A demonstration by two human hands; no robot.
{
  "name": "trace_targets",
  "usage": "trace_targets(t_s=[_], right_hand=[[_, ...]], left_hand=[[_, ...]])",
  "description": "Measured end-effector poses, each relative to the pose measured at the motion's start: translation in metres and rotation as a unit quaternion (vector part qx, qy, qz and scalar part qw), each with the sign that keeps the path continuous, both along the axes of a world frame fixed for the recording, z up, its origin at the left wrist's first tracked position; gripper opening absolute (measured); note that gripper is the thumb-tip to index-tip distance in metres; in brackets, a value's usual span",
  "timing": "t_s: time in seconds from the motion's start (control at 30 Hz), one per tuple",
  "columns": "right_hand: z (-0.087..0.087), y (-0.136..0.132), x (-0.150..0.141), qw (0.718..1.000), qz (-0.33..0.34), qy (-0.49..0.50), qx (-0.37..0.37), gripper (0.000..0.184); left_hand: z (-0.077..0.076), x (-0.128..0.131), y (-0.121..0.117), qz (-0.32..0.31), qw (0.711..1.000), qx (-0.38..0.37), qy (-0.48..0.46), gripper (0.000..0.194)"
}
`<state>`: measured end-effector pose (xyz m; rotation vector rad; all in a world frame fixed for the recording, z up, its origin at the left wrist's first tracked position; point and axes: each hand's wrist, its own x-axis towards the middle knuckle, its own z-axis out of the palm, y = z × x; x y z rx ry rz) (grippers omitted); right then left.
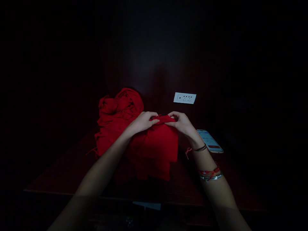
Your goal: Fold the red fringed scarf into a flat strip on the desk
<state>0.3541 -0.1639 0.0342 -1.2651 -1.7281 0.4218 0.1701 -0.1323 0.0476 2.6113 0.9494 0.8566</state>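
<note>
A piece of red cloth (162, 141) hangs down from between my two hands, its upper edge gathered or folded over. My left hand (145, 121) pinches that edge on the left, thumb in front and fingers behind. On the right, my right hand (181, 122) grips the same edge between thumb and fingers. A heap of crumpled red cloth (120, 107) lies to the left, partly behind my left forearm. More red fabric spreads on the table beneath the held piece. Whether the held cloth is a bag or a flat piece I cannot tell.
A phone (210, 141) with a lit screen lies on the dark table (187, 189), right of my right wrist. A white socket plate (184, 98) is set in the dark panel behind. The table's front edge runs below my forearms. The surroundings are very dark.
</note>
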Motion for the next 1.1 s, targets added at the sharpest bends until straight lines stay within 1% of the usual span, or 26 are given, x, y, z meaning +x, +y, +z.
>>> trace_targets(t_s=[0.07,0.13,0.17,0.2,0.23,0.3,0.33,0.37,0.4,0.47,0.57,0.63,0.73,0.8,0.9,0.97,1.0,1.1], right_hand=[[0.0,0.002,-0.001,0.998,-0.006,0.067,-0.021,0.031],[-0.001,0.003,-0.003,0.993,0.006,0.108,-0.041,0.036],[-0.002,0.003,-0.004,0.993,0.013,0.113,-0.044,0.036],[-0.004,0.004,-0.005,0.993,0.017,0.107,-0.042,0.033],[-0.005,0.004,-0.006,0.995,0.018,0.095,-0.037,0.03],[-0.008,0.005,-0.008,0.998,0.019,0.062,-0.024,0.022],[-0.01,0.005,-0.009,0.999,0.018,0.047,-0.018,0.02],[-0.01,0.005,-0.01,0.999,0.017,0.034,-0.014,0.018],[-0.011,0.005,-0.011,1.0,0.013,0.024,-0.011,0.018],[-0.01,0.003,-0.012,1.0,0.007,0.019,-0.005,0.019],[-0.006,0.001,-0.013,0.998,0.021,0.052,0.001,0.02],[-0.003,0.0,-0.013,0.996,0.031,0.088,0.007,0.021],[0.0,-0.003,-0.014,0.99,0.043,0.134,-0.001,0.023],[0.0,-0.006,-0.015,0.987,0.074,0.14,-0.036,0.023],[-0.002,-0.009,-0.018,0.971,0.158,0.121,-0.134,0.023],[-0.005,-0.008,-0.019,0.954,0.202,0.116,-0.189,0.024],[-0.007,-0.007,-0.018,0.949,0.211,0.113,-0.206,0.024],[-0.012,-0.003,-0.013,0.948,0.212,0.088,-0.22,0.023]], left_hand=[[0.004,-0.008,0.004,0.067,0.997,0.024,-0.036,0.021],[0.006,-0.017,0.008,0.141,0.989,0.032,-0.04,0.02],[0.007,-0.021,0.009,0.166,0.985,0.038,-0.033,0.021],[0.007,-0.022,0.008,0.171,0.984,0.049,-0.025,0.024],[0.006,-0.022,0.007,0.152,0.986,0.064,-0.016,0.03],[0.005,-0.017,0.003,0.062,0.995,0.08,-0.004,0.038],[0.004,-0.013,0.002,0.012,0.997,0.075,0.001,0.035],[0.003,-0.01,0.001,-0.024,0.998,0.063,0.006,0.029],[0.002,-0.007,0.001,-0.043,0.998,0.049,0.011,0.023],[0.001,-0.004,0.004,-0.051,0.998,0.042,0.014,0.022],[-0.002,-0.004,0.009,-0.072,0.996,0.059,0.007,0.025],[-0.003,-0.004,0.01,-0.082,0.996,0.043,-0.006,0.027],[-0.001,-0.004,0.007,-0.073,0.996,0.016,-0.037,0.02],[0.002,-0.003,0.003,-0.056,0.996,0.023,-0.066,0.021],[0.008,-0.003,0.0,0.006,0.993,0.052,-0.108,0.021],[0.011,-0.006,0.001,0.062,0.987,0.079,-0.126,0.019],[0.013,-0.01,0.003,0.094,0.982,0.093,-0.135,0.018],[0.02,-0.032,0.012,0.21,0.954,0.133,-0.167,0.018]])
